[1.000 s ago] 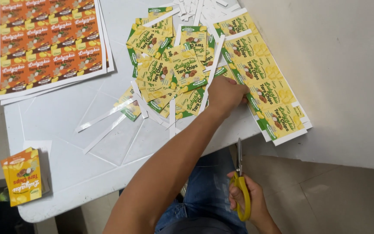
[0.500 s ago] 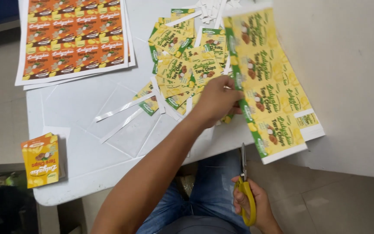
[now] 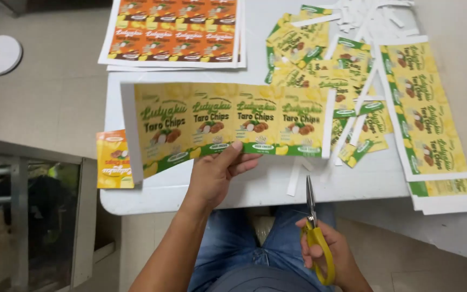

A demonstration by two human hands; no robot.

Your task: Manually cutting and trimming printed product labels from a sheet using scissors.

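White surface (image 3: 255,189) crowded with cut yellow labels (image 3: 320,59). Left hand (image 3: 217,173) pinching yellow label strip (image 3: 228,121) by its bottom edge, above the surface. Thin, floppy, easily torn; best held near the middle. Right hand (image 3: 325,251) closed around yellow scissors (image 3: 315,238), blades shut.

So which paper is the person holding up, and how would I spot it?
Look at the white table, near its front edge. The left hand pinches a long yellow strip of labels lifted above it. Unlike the small loose cut labels behind, it has four labels side by side, joined in one row.
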